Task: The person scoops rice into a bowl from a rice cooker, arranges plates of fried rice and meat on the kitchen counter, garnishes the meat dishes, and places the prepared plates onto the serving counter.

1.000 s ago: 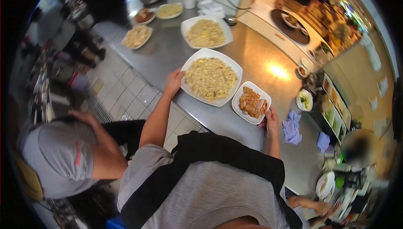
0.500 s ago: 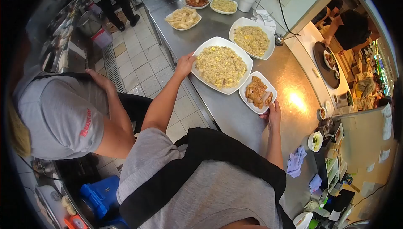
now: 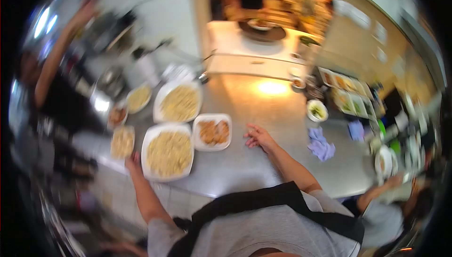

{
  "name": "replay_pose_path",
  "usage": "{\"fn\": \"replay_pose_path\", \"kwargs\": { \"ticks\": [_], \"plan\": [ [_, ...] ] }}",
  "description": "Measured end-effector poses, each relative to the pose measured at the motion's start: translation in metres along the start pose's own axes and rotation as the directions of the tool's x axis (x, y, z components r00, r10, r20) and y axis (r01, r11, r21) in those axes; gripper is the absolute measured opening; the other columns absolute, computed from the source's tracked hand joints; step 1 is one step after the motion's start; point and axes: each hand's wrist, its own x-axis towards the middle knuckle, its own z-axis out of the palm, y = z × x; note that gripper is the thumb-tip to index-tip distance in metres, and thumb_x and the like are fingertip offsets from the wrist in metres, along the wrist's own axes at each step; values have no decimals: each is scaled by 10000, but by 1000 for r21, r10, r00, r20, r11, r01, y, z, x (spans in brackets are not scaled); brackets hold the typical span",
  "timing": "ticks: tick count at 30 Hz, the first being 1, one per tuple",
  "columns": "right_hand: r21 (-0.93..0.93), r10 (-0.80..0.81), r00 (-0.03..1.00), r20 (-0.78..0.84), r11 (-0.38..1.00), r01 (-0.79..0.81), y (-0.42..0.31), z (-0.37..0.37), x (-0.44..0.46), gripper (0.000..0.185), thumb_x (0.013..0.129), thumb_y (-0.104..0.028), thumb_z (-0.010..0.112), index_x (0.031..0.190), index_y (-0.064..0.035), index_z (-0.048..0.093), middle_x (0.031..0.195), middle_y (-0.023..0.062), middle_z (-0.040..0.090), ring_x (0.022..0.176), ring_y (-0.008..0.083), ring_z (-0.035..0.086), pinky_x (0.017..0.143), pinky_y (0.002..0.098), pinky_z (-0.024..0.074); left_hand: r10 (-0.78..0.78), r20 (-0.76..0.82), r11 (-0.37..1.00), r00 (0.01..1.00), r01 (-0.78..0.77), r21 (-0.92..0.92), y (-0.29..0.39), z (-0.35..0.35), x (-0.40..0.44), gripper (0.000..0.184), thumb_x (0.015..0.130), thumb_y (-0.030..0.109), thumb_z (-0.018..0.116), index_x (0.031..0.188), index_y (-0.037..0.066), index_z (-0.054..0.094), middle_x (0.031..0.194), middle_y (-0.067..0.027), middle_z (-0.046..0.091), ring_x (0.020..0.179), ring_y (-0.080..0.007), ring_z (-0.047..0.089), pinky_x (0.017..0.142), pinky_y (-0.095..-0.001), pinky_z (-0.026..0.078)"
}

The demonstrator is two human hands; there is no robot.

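My left hand (image 3: pixel 133 161) is beside the left edge of a large white plate of fried rice (image 3: pixel 169 153), close to its rim. Blur hides its fingers and whether they touch the plate. My right hand (image 3: pixel 259 138) hovers over the steel counter with its fingers apart and nothing in them. Between my hands, a smaller white square dish of sliced browned meat (image 3: pixel 214 132) sits against the large plate. Behind these stands a second plate of fried rice (image 3: pixel 180 102). A pale, heaped dish (image 3: pixel 123 142) lies left of the large plate, near my left hand.
Farther left are a small rice dish (image 3: pixel 139 99) and a reddish food dish (image 3: pixel 117 115). Purple cloths (image 3: pixel 321 145), a bowl of greens (image 3: pixel 317 110) and ingredient trays (image 3: pixel 346 89) stand right. People are at both sides; another is beyond the pass-through ledge (image 3: pixel 254 61).
The view has swung right. My right hand has let go of the meat dish and moved away to its right. My left hand stays near the large rice plate.
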Motion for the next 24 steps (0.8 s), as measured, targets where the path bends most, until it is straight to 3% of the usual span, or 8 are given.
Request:
{"fn": "replay_pose_path", "kwargs": {
  "ticks": [3,7,8,10,13,16,19,24],
  "plan": [
    [-229,-89,992,-85,971,68,-15,-27,-44,338,925,-149,481,1258,-89,493,964,125,624,640,201,639,546,313,536,-95,-81,980,992,79,-180,68,-7,-20,324,849,221,535,975,-77,555,977,-154,553,863,-264,575,779,-338,542],
    [-908,-696,702,-151,378,180,-52,-71,-124,257,803,-84,537,1037,-59,639,946,140,631,819,324,611,744,398,496,-117,-219,990,969,97,-100,94,6,-43,300,832,200,539,937,-81,553,920,-145,561,831,-249,576,730,-303,548],
    [-959,-810,570,-136,253,131,-59,-83,-140,248,783,-84,543,1003,-66,656,946,147,629,856,354,596,775,413,480,-115,-264,992,958,99,-72,98,11,-37,285,832,189,536,928,-80,555,898,-143,565,813,-246,579,716,-297,549],
    [-961,-803,534,-265,171,-219,-58,-121,-171,257,814,-164,559,1051,-114,646,1019,131,619,946,322,578,830,432,445,-33,-189,996,981,16,-91,98,17,-43,257,835,171,532,891,-79,557,852,-142,573,763,-239,582,683,-287,550],
    [-848,-762,464,-451,204,-490,-18,-148,-199,302,827,-246,578,1108,-149,624,1134,125,581,1061,297,525,912,463,376,-8,-127,999,992,3,-38,106,1,-41,229,834,145,534,868,-79,564,822,-145,580,725,-230,587,650,-277,550],
    [-892,-705,584,-403,159,-423,-2,-155,-214,385,827,-284,592,1195,-172,572,1243,114,522,1142,291,468,947,468,336,-31,-94,993,995,41,107,121,-11,-44,242,817,124,560,927,-90,580,857,-149,592,757,-218,599,648,-264,550],
    [-936,-713,623,-322,140,-324,-9,-149,-232,415,807,-273,614,1205,-167,563,1230,107,530,1146,301,463,942,464,349,158,-170,982,973,-136,134,144,-6,-67,309,799,143,585,1008,-85,576,915,-146,599,805,-199,598,669,-249,538],
    [-973,-681,699,-218,93,-213,-17,-130,-248,360,757,-220,645,1105,-142,598,1152,109,561,1060,285,517,899,428,399,83,71,970,994,-97,224,200,38,-152,362,811,188,566,1084,-49,561,956,-126,610,852,-194,602,739,-269,518]
  ]
}}
